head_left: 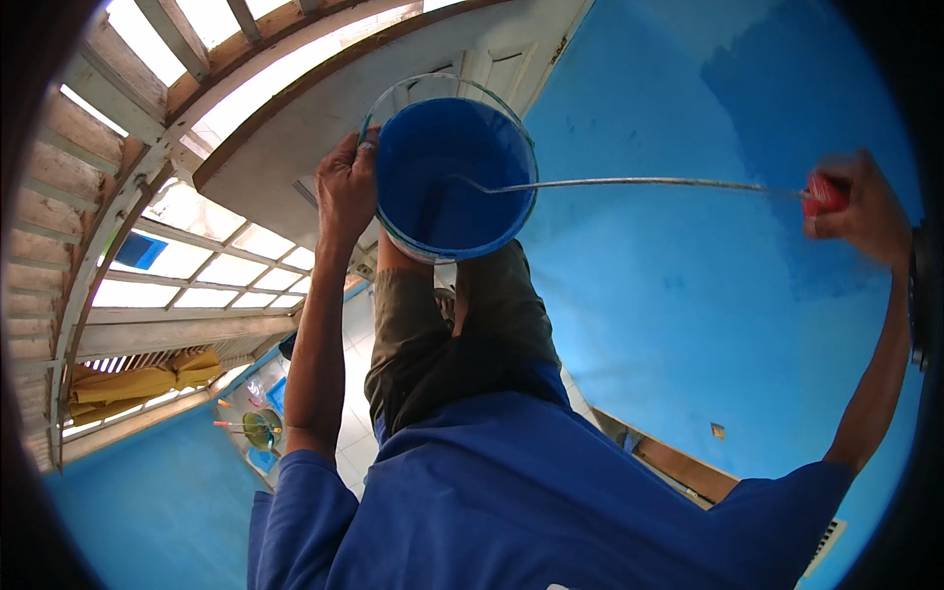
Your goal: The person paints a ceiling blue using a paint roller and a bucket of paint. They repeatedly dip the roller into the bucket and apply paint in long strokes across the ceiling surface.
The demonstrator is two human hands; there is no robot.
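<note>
Left hand [351, 187] gripping one paint bucket [511, 143], right hand [872, 211] gripping one red-handled rod [649, 181]

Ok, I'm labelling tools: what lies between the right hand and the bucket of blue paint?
In the head view, a thin metal rod stretches from the red handle in the right hand over to the bucket.

This is looking like a room in a home being painted: a darker blue patch [787, 118] is covering part of the light-blue wall [629, 285], a bucket [423, 248] is holding blue paint [457, 157], a panelled door [541, 34] is standing nearby, paned windows [214, 258] are glowing, and pale floor tiles [354, 447] are showing below.
</note>
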